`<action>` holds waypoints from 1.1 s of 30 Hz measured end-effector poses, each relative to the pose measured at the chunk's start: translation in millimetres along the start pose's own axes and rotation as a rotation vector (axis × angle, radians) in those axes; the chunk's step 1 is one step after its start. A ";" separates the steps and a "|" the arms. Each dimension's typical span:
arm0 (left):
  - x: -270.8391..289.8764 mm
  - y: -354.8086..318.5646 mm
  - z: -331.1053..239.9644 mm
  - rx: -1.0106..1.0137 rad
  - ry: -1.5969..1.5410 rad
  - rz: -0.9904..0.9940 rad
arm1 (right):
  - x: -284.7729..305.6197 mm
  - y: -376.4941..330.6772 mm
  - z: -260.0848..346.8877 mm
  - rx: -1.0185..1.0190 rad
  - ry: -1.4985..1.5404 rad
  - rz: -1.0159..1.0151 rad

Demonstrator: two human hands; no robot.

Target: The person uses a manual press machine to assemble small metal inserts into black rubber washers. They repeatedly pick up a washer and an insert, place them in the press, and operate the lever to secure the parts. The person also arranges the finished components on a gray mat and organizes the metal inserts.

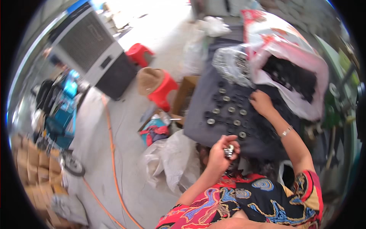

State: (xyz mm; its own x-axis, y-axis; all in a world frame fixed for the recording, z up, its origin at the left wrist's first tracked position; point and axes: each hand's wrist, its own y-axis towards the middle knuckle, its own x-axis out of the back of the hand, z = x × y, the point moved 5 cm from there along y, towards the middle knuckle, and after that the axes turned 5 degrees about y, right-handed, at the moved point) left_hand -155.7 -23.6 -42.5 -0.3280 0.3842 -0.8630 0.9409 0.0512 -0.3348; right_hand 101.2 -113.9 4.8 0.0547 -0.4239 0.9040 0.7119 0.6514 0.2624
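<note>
Currently the left hand is curled shut around a small cluster of shiny metal parts, held above the near edge of the dark grey work surface, while the right hand reaches farther out with fingers bent down onto the surface; whether it pinches a piece cannot be told. Round metal rings lie in loose rows between the two hands, with a clear bag of bright parts and a pink-and-white sack of black parts crowding the far right. Left of the surface, past the red stool and cardboard box, the concrete floor is crossed by an orange hose.
</note>
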 end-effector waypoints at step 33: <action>5.0 -1.7 26.4 -0.044 0.112 -0.292 | 27.7 -140.0 178.9 0.631 0.332 0.170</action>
State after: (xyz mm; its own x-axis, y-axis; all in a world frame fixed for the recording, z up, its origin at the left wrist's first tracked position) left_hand -161.2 -46.1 -56.3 -0.5757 0.4463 -0.6851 0.8120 0.2135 -0.5433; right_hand -122.1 -104.2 53.4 0.4087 -0.3882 0.8260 0.1416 0.9210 0.3628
